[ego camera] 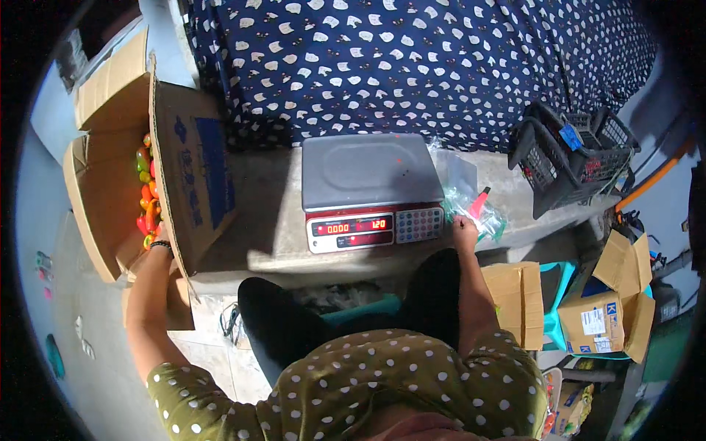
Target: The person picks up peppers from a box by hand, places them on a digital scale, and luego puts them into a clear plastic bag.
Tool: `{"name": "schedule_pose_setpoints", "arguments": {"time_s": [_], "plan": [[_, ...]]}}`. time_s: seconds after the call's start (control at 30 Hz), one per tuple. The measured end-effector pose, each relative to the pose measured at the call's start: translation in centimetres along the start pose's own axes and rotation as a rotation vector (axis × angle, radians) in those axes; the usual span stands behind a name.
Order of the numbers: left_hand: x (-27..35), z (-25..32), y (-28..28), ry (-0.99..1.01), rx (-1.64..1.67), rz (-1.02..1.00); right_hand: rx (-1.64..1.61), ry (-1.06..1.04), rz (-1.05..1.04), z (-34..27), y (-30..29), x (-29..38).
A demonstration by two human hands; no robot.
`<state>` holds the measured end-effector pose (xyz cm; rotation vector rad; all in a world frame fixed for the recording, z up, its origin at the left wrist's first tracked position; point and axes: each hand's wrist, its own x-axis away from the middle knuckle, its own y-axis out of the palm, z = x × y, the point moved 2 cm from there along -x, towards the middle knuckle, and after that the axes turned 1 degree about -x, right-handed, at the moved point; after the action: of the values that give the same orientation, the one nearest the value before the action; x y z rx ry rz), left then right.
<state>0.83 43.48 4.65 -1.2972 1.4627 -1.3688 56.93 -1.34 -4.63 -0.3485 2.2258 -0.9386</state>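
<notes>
My left hand [160,234] reaches into an open cardboard box [196,165] on the left, among red, orange and green peppers [146,201]. The box's near wall hides most of its fingers, so its grip is unclear. My right hand [466,231] rests with curled fingers at a pile of clear plastic bags [493,223], just right of the scale. Whether it pinches the plastic is unclear. On the bags lies a red tool with a black end [479,204]. Between my hands stands a digital weighing scale [369,171] with a bare platform and lit red digits.
Black plastic baskets [573,149] are at the right end of the concrete ledge [259,182]. A dark blue patterned curtain [386,71] hangs behind. Lower right are a cardboard box [513,300] and another open box [590,325] by a turquoise stool [557,320].
</notes>
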Motion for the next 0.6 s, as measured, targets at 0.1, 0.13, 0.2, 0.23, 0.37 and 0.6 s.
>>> {"name": "schedule_pose_setpoints", "arguments": {"time_s": [0.1, 0.13, 0.2, 0.23, 0.37, 0.6], "plan": [[0.2, -0.4, -0.4, 0.003, 0.009, 0.002, -0.033, 0.057, -0.080, 0.1, 0.1, 0.3], [0.1, -0.4, -0.5, 0.011, 0.018, 0.005, -0.030, 0.097, -0.090, 0.0, 0.2, 0.3], [0.5, -0.4, -0.5, 0.022, 0.043, 0.013, -0.040, 0.126, -0.106, 0.0, 0.4, -0.1], [0.7, -0.5, -0.8, 0.028, 0.056, 0.021, -0.056, 0.122, -0.113, 0.4, 0.4, 0.1], [2.0, -1.8, -2.3, 0.031, 0.136, 0.047, -0.059, 0.114, -0.094, 1.2, -0.4, 0.4], [7.5, -4.6, -6.9, 0.247, 0.647, -0.298, -0.139, 0.142, -0.038, 0.1, -1.6, 0.2]]}}
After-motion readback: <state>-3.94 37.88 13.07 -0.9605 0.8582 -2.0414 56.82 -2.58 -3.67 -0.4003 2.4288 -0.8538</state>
